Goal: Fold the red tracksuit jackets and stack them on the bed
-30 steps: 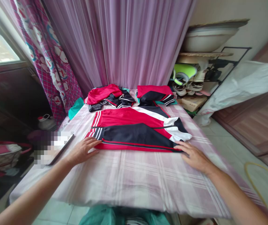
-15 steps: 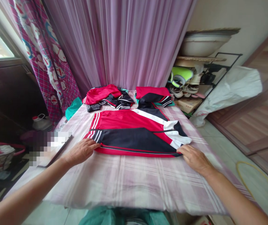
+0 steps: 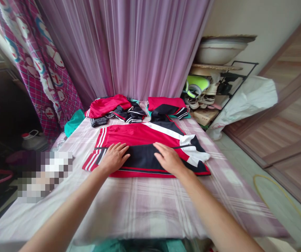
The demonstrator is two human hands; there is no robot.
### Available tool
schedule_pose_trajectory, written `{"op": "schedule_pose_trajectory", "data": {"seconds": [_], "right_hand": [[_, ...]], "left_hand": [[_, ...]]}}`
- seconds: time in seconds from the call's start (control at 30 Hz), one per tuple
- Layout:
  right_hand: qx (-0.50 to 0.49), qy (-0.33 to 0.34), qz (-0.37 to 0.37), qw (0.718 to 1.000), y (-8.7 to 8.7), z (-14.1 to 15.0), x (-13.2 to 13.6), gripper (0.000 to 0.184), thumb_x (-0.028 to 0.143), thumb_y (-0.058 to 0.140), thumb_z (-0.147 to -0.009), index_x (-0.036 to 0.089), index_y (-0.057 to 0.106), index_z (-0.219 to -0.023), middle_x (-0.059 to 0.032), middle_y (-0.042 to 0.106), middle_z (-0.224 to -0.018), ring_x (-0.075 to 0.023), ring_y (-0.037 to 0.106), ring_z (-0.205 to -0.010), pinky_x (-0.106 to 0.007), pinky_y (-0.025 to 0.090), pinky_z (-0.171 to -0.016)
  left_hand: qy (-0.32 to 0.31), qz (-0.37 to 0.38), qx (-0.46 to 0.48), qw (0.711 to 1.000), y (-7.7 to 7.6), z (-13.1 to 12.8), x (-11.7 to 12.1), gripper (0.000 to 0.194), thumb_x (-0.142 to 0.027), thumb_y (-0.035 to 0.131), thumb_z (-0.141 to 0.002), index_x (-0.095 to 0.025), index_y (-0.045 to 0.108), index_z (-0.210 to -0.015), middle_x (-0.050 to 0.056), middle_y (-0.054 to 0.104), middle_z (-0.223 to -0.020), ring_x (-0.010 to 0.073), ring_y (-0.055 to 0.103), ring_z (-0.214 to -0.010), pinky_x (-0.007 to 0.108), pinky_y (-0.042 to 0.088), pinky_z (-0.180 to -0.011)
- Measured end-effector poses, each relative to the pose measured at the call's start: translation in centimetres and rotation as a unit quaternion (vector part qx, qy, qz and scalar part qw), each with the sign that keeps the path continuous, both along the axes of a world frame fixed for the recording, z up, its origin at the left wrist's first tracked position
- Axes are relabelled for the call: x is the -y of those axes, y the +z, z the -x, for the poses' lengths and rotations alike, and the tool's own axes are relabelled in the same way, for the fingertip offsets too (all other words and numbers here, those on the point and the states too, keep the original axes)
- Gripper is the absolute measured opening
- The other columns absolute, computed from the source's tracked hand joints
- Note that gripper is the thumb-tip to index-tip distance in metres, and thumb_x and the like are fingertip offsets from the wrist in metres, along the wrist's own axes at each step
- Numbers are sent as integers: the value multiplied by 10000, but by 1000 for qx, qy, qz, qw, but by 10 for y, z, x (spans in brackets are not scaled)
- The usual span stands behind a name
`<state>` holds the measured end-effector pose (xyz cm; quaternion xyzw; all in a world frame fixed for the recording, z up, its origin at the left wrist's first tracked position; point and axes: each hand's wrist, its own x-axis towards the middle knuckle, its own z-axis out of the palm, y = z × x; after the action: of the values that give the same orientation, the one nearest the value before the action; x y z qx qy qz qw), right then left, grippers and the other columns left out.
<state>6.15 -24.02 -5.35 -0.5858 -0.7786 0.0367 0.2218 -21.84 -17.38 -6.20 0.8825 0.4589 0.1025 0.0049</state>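
At far left, a magenta cartoon-print curtain (image 3: 32,66) hangs to the floor, with a white plastic jug (image 3: 33,141) standing in shadow below it. A pixelated patch (image 3: 45,175) obscures whatever lies at the left edge of the plaid bed sheet (image 3: 145,206); its contents cannot be made out. A teal cloth (image 3: 74,123) lies partly hidden behind a crumpled red and navy garment (image 3: 108,109) at the head of the bed, its exact form undetermined.

The left hand (image 3: 115,158) rests palm down with fingers spread on the navy panel of a red, navy and white track jacket (image 3: 145,134). The right hand (image 3: 168,158) lies flat and spread on the same panel, well apart from the left. Neither hand pinches anything. The jacket lies flat at mid-bed, its striped cuff toward the left; the hands cover part of it.

Beyond it, a second red and navy garment (image 3: 166,106) lies folded against a lilac sheer curtain (image 3: 139,45). To the right, shoes (image 3: 199,101) crowd a black rack, partly hidden, beneath a white basin (image 3: 220,50). A white sack (image 3: 242,105) leans beside them, before a wooden door (image 3: 279,105). A yellow hoop (image 3: 281,210) lies on the floor.
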Motion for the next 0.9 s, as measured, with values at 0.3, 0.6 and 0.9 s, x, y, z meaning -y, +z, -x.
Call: {"op": "schedule_pose_trajectory", "data": {"seconds": [0.3,0.6,0.9], "right_hand": [[85,47,101,990,-36,8,-11,516,433,395,-1003,251,450,-1483,-62,356,-1592,-217,287,-1475,-468,191,-1213],[95,-67,13,993,-40,-101,6,368,295,443,-972,210,703,-1217,-85,648,-1337,-238,550,-1277,-433,379,-1110],[21,6,-94,995,-22,5,-39,383,299,492,-969,240,634,-1320,-102,585,-1413,-245,524,-1305,-448,383,-1111]], "left_hand": [[42,0,-55,998,-26,-10,-2,558,-483,366,-981,-226,475,-1464,93,476,-1519,300,394,-1423,531,245,-1172],[42,-11,-53,998,-27,-12,-3,560,-494,378,-975,-226,486,-1455,96,480,-1516,307,402,-1416,535,259,-1160],[47,-36,-43,997,-32,-11,-1,536,-496,393,-978,-246,507,-1437,78,510,-1494,294,432,-1397,525,285,-1159]]}}
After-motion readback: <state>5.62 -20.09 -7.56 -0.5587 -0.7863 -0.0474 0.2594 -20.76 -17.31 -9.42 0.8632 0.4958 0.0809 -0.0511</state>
